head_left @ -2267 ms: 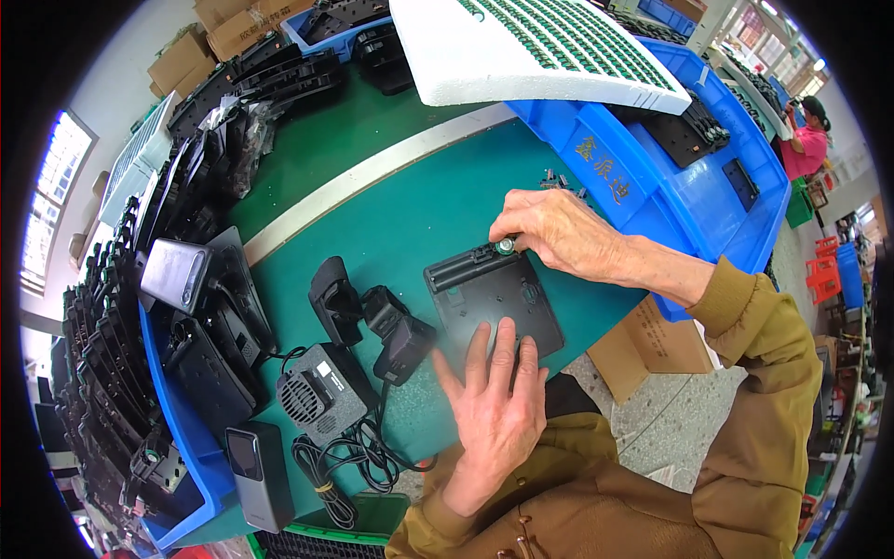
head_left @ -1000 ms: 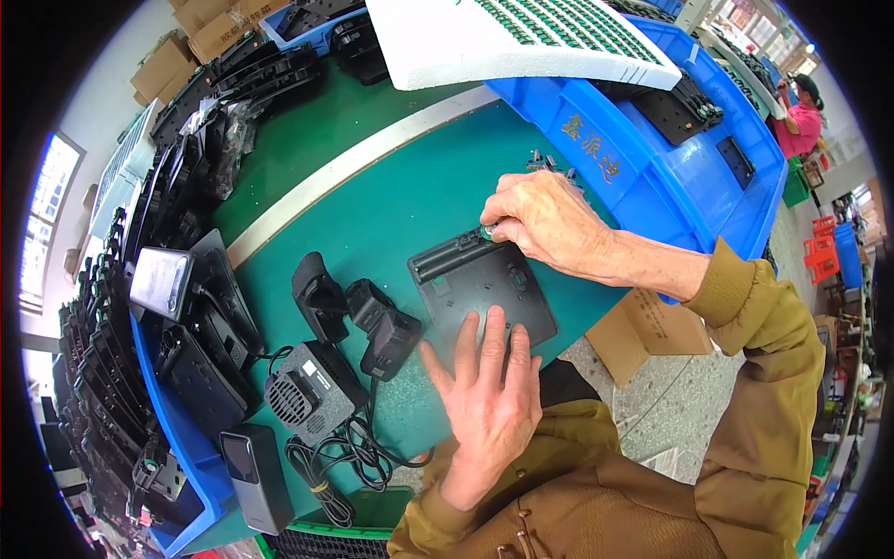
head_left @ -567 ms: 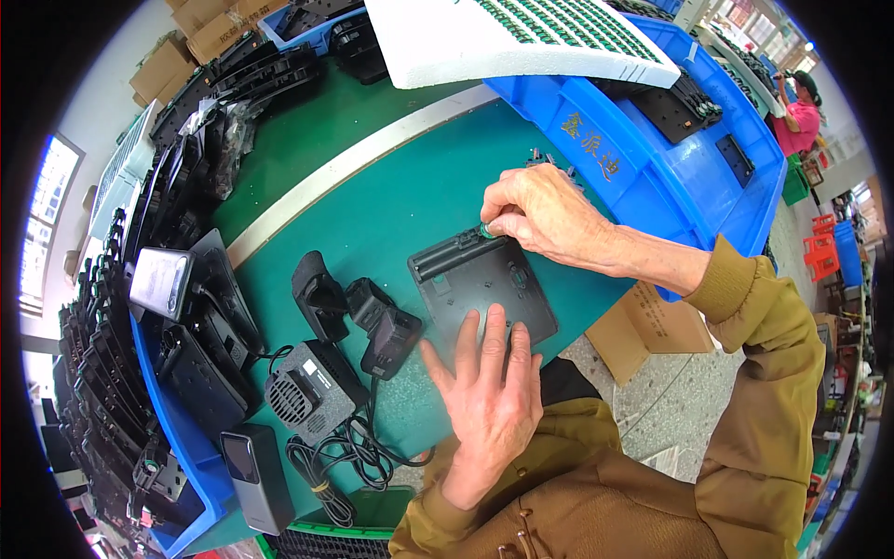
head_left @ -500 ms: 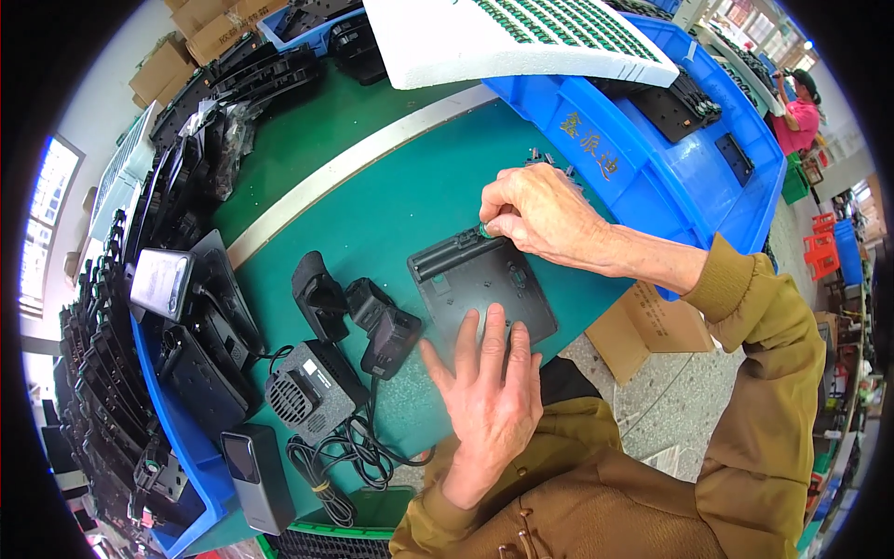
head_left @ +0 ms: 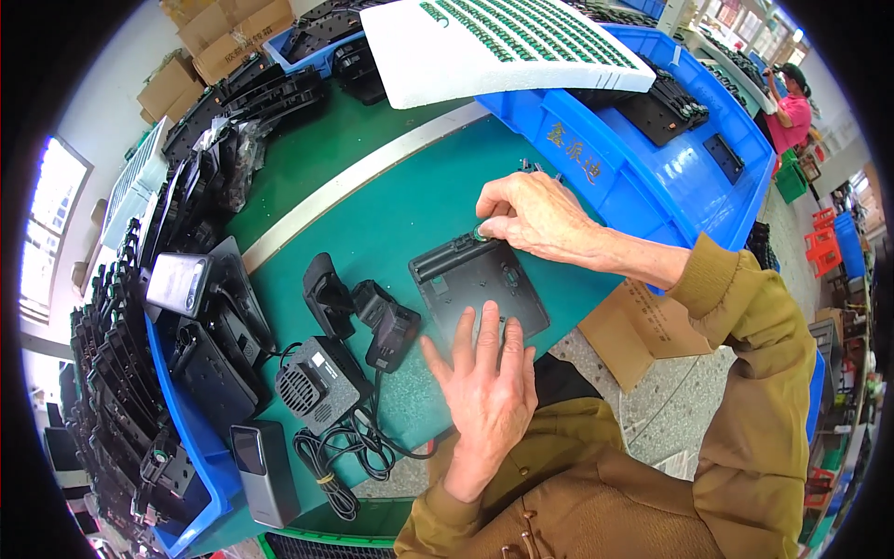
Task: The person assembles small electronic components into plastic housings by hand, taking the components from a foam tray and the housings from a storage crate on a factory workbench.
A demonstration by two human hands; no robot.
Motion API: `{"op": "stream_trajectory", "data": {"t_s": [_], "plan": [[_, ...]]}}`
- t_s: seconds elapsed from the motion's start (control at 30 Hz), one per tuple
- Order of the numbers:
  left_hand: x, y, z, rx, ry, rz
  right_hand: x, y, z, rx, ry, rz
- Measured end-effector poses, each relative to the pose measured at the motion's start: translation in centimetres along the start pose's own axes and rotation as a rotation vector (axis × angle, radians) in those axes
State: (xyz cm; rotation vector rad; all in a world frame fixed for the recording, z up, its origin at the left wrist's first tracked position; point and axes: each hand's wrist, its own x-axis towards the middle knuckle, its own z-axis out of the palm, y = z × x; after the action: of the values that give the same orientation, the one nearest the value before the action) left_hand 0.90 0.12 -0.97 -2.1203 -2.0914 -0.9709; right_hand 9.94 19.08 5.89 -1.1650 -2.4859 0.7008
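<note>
A flat black plastic housing [head_left: 470,296] lies on the green table mat, with a long rounded ridge along its far edge. My left hand [head_left: 491,377] rests on its near edge, fingers stretched out and spread. At the far right corner of the housing, my right hand [head_left: 535,216] pinches a small green part [head_left: 480,233] between thumb and forefinger. Most of that part is hidden by the fingers. Just beyond my right hand, a few small dark pieces [head_left: 533,168] lie near the blue bin.
White foam tray [head_left: 410,79] with rows of green parts rests on a blue bin [head_left: 596,154]. Left are black moulded pieces [head_left: 328,296], a speaker-like box [head_left: 321,384], coiled cable [head_left: 340,484], a grey power bank [head_left: 264,473] and stacked black housings [head_left: 121,373]. A person [head_left: 792,112] works far right.
The whole view has shifted slightly. Both hands keep nearly the same places on the housing, the right still pinching at the corner.
</note>
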Motion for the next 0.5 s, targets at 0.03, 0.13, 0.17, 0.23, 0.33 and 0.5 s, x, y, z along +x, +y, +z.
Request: {"op": "stream_trajectory", "data": {"t_s": [0.03, 0.13, 0.17, 0.23, 0.33, 0.5], "plan": [[-0.1, -0.1, 0.0, 0.002, 0.001, -0.003, -0.2, 0.0, 0.0, -0.003, 0.044, -0.023], [-0.2, -0.3, 0.0, 0.010, 0.019, -0.004, -2.0, 0.1, -0.6, -0.140, 0.235, -0.239], [-0.2, -0.4, -0.1, 0.009, 0.024, -0.008, -2.9, 0.1, -0.6, -0.132, 0.284, -0.227], [-0.2, -0.3, -0.1, 0.009, 0.010, -0.007, -5.0, 0.6, -0.2, -0.110, 0.351, -0.182], [-0.1, -0.1, 0.0, 0.004, 0.012, 0.014, -8.2, 2.1, 0.7, -0.075, 0.418, -0.076], [-0.2, -0.5, 0.1, 0.037, 0.008, 0.037, -10.1, 3.6, 3.0, -0.069, 0.505, 0.038]]}}
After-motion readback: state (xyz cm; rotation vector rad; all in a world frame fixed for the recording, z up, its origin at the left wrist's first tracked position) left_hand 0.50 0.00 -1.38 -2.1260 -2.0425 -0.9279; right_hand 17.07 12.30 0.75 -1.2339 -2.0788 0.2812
